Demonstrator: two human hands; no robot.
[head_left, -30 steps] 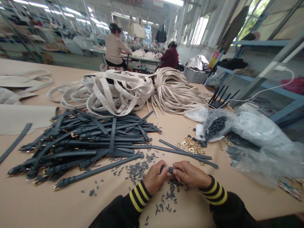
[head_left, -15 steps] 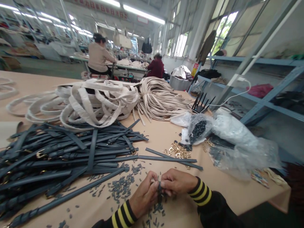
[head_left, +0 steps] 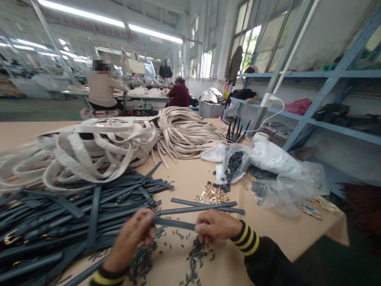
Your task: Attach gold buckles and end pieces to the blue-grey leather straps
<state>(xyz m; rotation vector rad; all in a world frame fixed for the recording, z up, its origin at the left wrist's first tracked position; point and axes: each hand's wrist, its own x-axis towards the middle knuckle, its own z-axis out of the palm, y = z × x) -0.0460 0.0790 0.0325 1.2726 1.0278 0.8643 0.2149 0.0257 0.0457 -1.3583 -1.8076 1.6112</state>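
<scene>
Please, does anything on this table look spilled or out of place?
Possibly spilled: small dark pieces lie strewn near the right hand, and gold buckles and black pieces lie loose outside the clear plastic bag. That might be deliberate.

Blurred left hand [head_left: 133,234] and right hand [head_left: 218,225], both in yellow-and-black striped cuffs, holding flat dark grey-blue strap [head_left: 175,224] taut between them. Small dark tubular pieces [head_left: 195,254] in 2 loose heaps on tan tabletop [head_left: 184,174]. At left, pile of dark straps with gold metal buckles [head_left: 92,222]. Beyond hands: 2 crossed dark straps [head_left: 205,206], loose gold metal buckles [head_left: 216,193], clear plastic bag of small black pieces [head_left: 238,159]. Farther back: cream looped fabric bands [head_left: 125,139], beige strip bundle [head_left: 181,131], 2 people [head_left: 179,96].
</scene>
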